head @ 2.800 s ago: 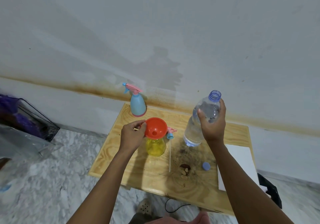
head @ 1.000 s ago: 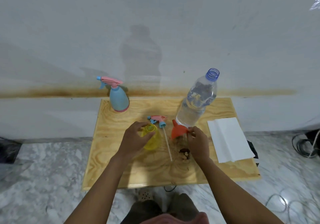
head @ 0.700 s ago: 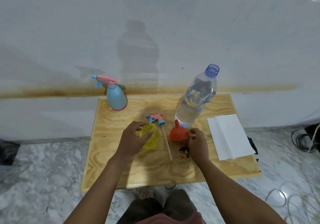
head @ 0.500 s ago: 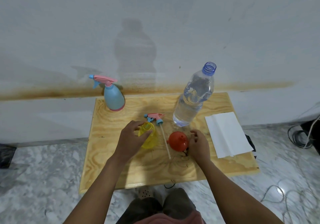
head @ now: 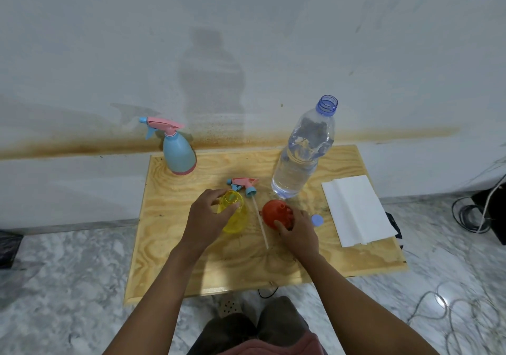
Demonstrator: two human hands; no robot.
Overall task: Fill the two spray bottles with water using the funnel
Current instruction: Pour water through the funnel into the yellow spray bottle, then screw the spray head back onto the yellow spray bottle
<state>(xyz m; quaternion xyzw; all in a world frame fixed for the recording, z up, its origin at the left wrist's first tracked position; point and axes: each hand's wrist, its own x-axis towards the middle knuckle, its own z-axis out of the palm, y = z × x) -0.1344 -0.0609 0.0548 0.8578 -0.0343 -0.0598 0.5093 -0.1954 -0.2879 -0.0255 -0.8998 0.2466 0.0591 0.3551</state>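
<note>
Left hand [head: 205, 217] wrapped round yellow spray bottle [head: 234, 215], neck open, mid table [head: 169, 245]. Right hand [head: 298, 232] curled over orange funnel [head: 273, 213], which sits on the table just right of it. Detached sprayer head [head: 243, 184] lies just behind them. Blue spray bottle [head: 179, 156] far left, sprayer on. Water bottle [head: 301, 160] uncapped, behind funnel.

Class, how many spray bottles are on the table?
2. The blue spray bottle stands back-left on the table; the yellow spray bottle is central, in the left hand. None looks hidden.
</note>
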